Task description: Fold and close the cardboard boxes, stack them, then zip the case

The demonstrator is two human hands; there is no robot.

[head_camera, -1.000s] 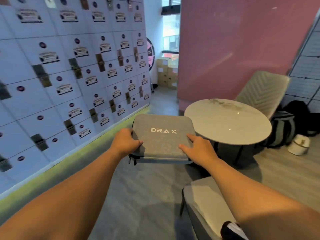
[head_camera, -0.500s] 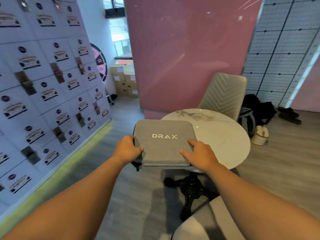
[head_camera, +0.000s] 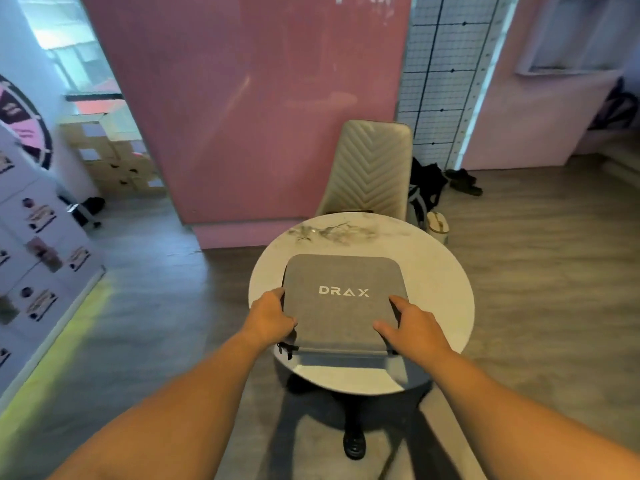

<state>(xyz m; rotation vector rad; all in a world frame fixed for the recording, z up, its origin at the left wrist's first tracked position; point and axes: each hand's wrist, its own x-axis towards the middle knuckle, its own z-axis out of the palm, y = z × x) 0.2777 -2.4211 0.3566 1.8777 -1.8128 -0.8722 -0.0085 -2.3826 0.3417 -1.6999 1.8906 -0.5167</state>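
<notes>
Grey DRAX case (head_camera: pixel 343 299) held flat over the round marble tabletop (head_camera: pixel 440 282), lid closed, zip pull hanging at near-left corner. Left hand (head_camera: pixel 272 315) grip wrapped on left edge; right hand (head_camera: pixel 412 329) grip clasps right edge, thumb on top. Beige chair (head_camera: pixel 369 171) behind

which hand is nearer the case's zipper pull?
Left. The left hand grips the case edge just above the zipper pull; the right hand holds the opposite side.

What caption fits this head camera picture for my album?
Both hands, left and right, hold a grey case over a round table.
</notes>
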